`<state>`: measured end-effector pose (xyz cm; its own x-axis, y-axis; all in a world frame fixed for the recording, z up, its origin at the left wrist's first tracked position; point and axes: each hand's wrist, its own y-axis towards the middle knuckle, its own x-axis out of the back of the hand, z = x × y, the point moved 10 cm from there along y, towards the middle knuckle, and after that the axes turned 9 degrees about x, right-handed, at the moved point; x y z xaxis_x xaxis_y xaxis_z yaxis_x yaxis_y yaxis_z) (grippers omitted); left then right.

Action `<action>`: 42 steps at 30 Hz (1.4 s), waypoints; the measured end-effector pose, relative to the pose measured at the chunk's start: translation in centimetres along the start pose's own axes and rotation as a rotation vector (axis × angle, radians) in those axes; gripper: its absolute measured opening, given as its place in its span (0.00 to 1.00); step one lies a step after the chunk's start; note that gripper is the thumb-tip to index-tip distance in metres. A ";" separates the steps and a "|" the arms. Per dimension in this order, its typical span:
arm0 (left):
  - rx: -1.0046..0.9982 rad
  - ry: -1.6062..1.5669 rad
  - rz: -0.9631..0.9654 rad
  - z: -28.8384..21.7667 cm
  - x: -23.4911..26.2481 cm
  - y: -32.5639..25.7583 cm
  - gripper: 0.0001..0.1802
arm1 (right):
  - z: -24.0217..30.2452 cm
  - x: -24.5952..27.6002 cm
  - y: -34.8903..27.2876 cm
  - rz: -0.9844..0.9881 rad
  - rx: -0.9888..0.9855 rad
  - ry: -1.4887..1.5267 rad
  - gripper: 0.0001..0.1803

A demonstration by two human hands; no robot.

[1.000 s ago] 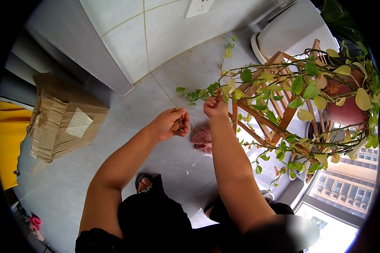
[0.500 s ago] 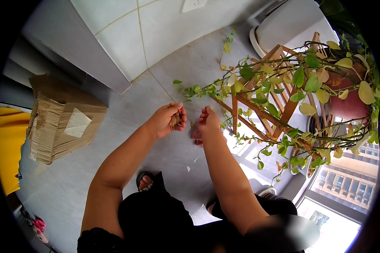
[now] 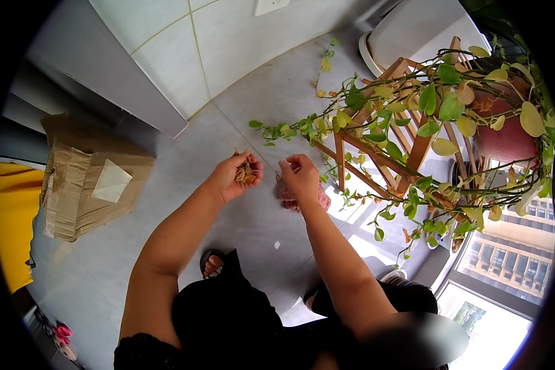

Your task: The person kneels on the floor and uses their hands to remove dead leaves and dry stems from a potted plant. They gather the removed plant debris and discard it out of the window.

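Observation:
My left hand (image 3: 231, 177) is cupped around a small heap of dry brown and yellowish leaves (image 3: 245, 172). To its right, my right hand (image 3: 302, 177) hovers with its fingers bent and the thumb a little apart; nothing shows between them. A crumpled pinkish-red bundle (image 3: 322, 198) lies on the floor under my right wrist, partly covered by it; I cannot tell what it is. Trailing vines of a potted plant (image 3: 451, 108), with green and yellowing leaves, reach from the right close to my right hand.
Vines drape over a slatted wooden stand (image 3: 420, 157) beside a dark pink pot (image 3: 502, 132). A white planter (image 3: 422, 37) stands behind it. On the left sits a taped cardboard box (image 3: 92, 185) next to yellow cloth (image 3: 15, 225). A window (image 3: 505, 265) is at the lower right.
My right hand has lowered slightly and turned its fingers toward the left hand. The left hand has shifted a little left and opened wider, showing more of the leaves.

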<state>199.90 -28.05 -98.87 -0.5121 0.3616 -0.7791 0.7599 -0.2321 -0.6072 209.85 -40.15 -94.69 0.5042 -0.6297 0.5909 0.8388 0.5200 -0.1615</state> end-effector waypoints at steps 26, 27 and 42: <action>0.006 0.083 0.128 -0.1 -9.0 0.0 0.15 | 15.8 15.5 -3.9 -0.689 0.422 -0.399 0.11; 0.008 0.102 0.147 -0.2 -10.1 -0.2 0.15 | 15.3 16.6 -3.2 -0.689 0.360 -0.516 0.09; 0.048 0.130 0.161 1.1 -15.9 0.0 0.14 | 17.2 13.1 -5.7 -0.530 0.782 -0.304 0.07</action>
<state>207.60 -34.77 -86.61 -0.3275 0.4295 -0.8416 0.8061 -0.3376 -0.4860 208.14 -41.50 -72.46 -0.0627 -0.7730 0.6313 0.5134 0.5175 0.6846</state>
